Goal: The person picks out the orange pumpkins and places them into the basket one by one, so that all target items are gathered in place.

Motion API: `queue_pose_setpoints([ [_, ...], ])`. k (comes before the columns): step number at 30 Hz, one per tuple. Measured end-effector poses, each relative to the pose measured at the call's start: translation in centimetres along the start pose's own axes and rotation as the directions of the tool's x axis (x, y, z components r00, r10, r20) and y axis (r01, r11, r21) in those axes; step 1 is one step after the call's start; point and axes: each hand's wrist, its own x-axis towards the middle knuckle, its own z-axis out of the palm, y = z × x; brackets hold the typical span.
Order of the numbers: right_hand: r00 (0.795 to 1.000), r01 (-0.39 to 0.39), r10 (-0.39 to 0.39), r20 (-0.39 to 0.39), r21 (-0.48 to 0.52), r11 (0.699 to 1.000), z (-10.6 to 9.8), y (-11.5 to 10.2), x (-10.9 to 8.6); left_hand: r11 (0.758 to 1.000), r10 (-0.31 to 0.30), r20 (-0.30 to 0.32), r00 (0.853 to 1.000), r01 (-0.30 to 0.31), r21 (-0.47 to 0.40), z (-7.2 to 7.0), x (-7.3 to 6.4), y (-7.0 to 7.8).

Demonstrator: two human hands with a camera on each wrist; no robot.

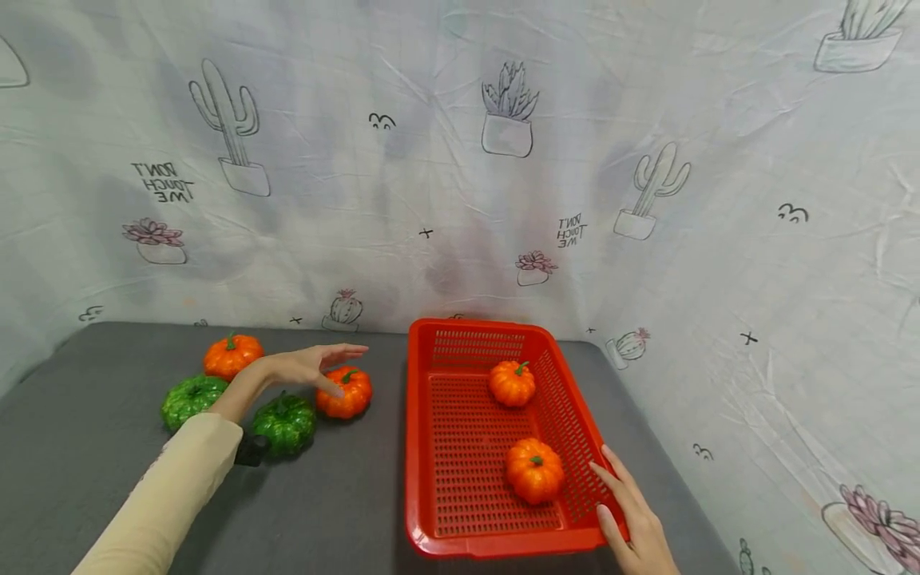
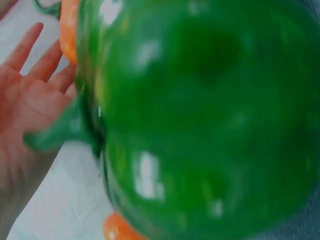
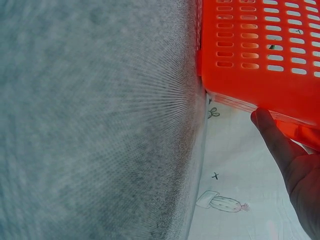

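Left of the red basket, the left hand's relaxed, outstretched fingers hover just above an orange pumpkin.

1. Grey table is carrying everything, felt-like top.
2. Red basket is sitting right of centre, long side running away from the camera.
3. Four pumpkins are lying on the bare top left of it: orange pumpkin at the back, second orange pumpkin nearest the basket, green pumpkin, second green pumpkin in front.
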Motion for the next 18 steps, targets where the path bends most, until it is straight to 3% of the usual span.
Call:
queue_pose_setpoints([
  [5,1.0,-0.02,0.021,0.007,-0.011,1.0,0.0,-0.1,0.0,0.999,-0.008,0.013,1.0,0.008,0.049,0.7,1.0,-0.1],
  [10,0.999,-0.034,0.034,0.01,-0.019,0.999,-0.1,-0.3,0.0,0.997,-0.029,-0.002,1.0,0.029,0.074,1.5,1.5,-0.2],
  [18,0.999,-0.027,0.028,0.037,-0.025,0.999,-0.3,-0.2,0.1,0.98,-0.067,-0.04,0.997,0.073,0.186,2.8,2.1,0.6],
])
